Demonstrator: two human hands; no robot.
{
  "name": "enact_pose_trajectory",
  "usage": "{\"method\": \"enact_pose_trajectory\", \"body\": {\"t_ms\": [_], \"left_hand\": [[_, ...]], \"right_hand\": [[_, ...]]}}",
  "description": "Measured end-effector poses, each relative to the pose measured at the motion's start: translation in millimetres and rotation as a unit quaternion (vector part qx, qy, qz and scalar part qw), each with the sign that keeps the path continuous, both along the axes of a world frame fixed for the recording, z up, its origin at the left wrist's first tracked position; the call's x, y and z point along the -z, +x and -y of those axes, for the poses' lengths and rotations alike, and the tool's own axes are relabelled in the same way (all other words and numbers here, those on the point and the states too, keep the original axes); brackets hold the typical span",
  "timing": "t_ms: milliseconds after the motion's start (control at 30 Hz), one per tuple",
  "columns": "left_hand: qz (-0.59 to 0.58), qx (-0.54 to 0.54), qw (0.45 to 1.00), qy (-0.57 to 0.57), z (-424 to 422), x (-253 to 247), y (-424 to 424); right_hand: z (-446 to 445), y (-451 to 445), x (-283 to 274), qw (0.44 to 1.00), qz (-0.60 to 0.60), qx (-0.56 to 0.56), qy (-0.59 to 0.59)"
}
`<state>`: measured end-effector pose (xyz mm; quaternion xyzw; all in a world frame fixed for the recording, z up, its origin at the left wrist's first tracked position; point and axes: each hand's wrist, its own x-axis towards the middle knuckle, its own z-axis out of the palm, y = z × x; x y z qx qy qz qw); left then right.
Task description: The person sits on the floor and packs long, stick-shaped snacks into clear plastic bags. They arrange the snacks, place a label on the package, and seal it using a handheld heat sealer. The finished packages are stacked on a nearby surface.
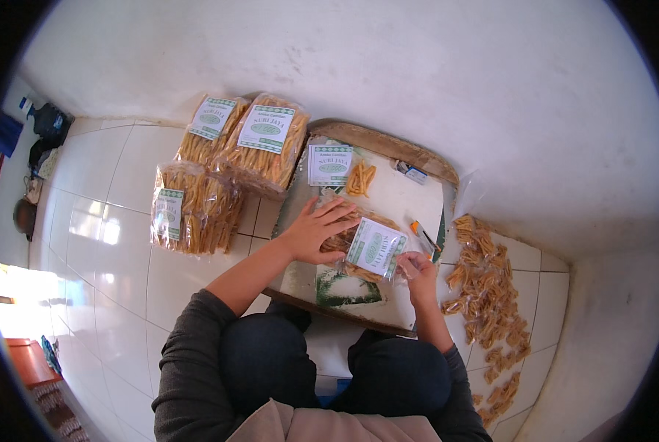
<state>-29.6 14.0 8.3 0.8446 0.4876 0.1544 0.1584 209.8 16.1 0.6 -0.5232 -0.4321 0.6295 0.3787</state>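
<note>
A clear plastic bag of fried snack sticks (pixel 356 272) lies across the low table (pixel 299 284) before me. Over its contents is a green-and-white printed label (pixel 376 248), turned sideways. My left hand (pixel 318 232) rests spread on the bag's left part, fingers apart. At the bag's right end my right hand (pixel 419 272) pinches the clear plastic between thumb and fingers. Just beyond the bag are a stack of similar labels (pixel 330 166) and a small bundle of snack sticks (pixel 361 178). An orange utility knife (pixel 424 238) lies near my right hand.
Large filled bags (pixel 263 141) stand on the tiled floor at the left, with another labelled bag (pixel 196 212) nearer me. Many small snack packets (pixel 487 282) lie on the floor at right. A small box (pixel 411 172) sits by the table's raised rim (pixel 384 145), near the white wall (pixel 362 66).
</note>
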Motion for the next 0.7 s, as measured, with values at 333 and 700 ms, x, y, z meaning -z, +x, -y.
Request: {"method": "enact_pose_trajectory", "body": {"t_ms": [333,700], "left_hand": [[-0.018,-0.021,0.999,0.021,1.0,0.2,3.9],[-0.017,-0.024,0.999,0.012,1.8,0.7,3.4]], "right_hand": [[-3.1,4.1,1.8,0.996,0.013,-0.053,0.073],[-8.4,10.8,3.7,0.995,0.038,-0.070,0.054]]}}
